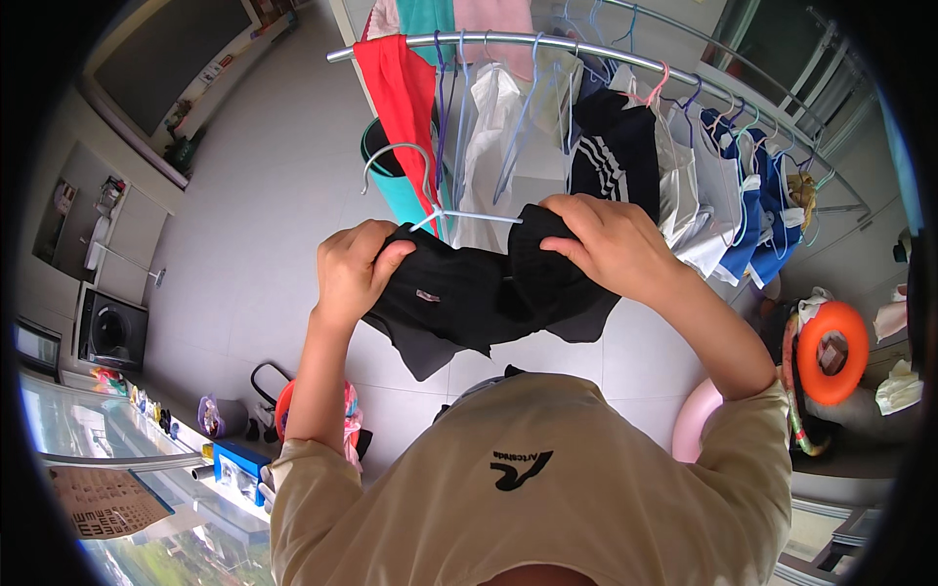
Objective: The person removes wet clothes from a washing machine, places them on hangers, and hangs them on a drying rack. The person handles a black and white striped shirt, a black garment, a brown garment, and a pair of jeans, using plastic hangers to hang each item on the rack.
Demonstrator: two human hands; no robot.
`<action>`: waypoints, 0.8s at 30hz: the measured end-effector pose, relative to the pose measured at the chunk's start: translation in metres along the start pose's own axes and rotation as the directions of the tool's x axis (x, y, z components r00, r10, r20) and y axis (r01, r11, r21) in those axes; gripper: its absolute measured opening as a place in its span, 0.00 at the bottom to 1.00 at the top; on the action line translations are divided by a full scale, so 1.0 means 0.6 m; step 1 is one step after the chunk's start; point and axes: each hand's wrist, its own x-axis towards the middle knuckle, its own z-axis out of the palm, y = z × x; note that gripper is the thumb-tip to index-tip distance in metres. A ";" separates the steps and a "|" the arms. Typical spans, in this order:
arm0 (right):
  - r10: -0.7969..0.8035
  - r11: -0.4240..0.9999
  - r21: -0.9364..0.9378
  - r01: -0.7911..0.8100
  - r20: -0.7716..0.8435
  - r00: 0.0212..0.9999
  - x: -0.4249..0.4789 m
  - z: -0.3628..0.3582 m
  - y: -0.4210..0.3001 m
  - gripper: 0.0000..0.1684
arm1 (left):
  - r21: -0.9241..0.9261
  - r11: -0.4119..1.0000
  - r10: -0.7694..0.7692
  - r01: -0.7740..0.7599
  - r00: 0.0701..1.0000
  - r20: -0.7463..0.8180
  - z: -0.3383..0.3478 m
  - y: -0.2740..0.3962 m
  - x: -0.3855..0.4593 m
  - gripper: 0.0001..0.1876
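A black garment [447,293] with a gathered waistband and a small label hangs between my two hands. My left hand [357,267] grips its left edge, thumb in front. My right hand [604,245] pinches the gathered band on the other side. A pale wire hanger [469,214] with a large grey hook rises out of the garment's top, its arms running down into the cloth near each hand. The lower part of the hanger is mostly hidden by the fabric.
Beyond my hands a metal clothes rail [506,39] carries a red cloth [396,80], a black jacket with white stripes [623,161], and several hangers and garments. A turquoise bin [388,194] stands below. An orange swim ring [813,373] lies right; a washing machine [111,329] stands far left.
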 end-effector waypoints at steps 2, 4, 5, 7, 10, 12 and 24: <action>-0.015 0.998 -0.063 0.016 0.024 1.000 -0.017 -0.007 0.025 0.22 | -0.095 0.982 -0.164 0.164 0.986 0.002 0.021 -0.015 -0.016 0.15; 0.037 0.998 -0.049 -0.037 -0.002 0.999 -0.038 -0.017 0.044 0.21 | -0.188 0.935 -0.299 0.300 0.954 0.034 0.030 -0.015 -0.013 0.14; 0.084 0.996 -0.034 -0.084 0.006 0.996 -0.049 -0.022 0.043 0.20 | -0.210 0.945 -0.252 0.250 0.968 0.017 0.034 -0.011 -0.006 0.14; 0.132 0.991 0.017 -0.133 0.047 0.990 -0.060 -0.031 0.024 0.19 | -0.246 0.957 -0.166 0.155 0.986 -0.026 0.042 -0.005 0.011 0.14; 0.286 0.921 0.183 -0.343 0.278 0.917 -0.077 -0.073 -0.016 0.17 | -0.275 0.960 -0.040 0.045 0.999 0.020 0.048 0.011 0.039 0.14; 0.348 0.806 0.299 -0.510 0.457 0.819 -0.094 -0.103 -0.032 0.17 | -0.315 0.949 0.052 -0.032 0.997 0.056 0.062 0.035 0.058 0.13; 0.730 -0.075 0.619 -0.782 0.568 0.380 -0.225 -0.240 -0.049 0.11 | -0.677 0.678 0.081 0.284 0.887 0.454 0.311 0.122 0.071 0.19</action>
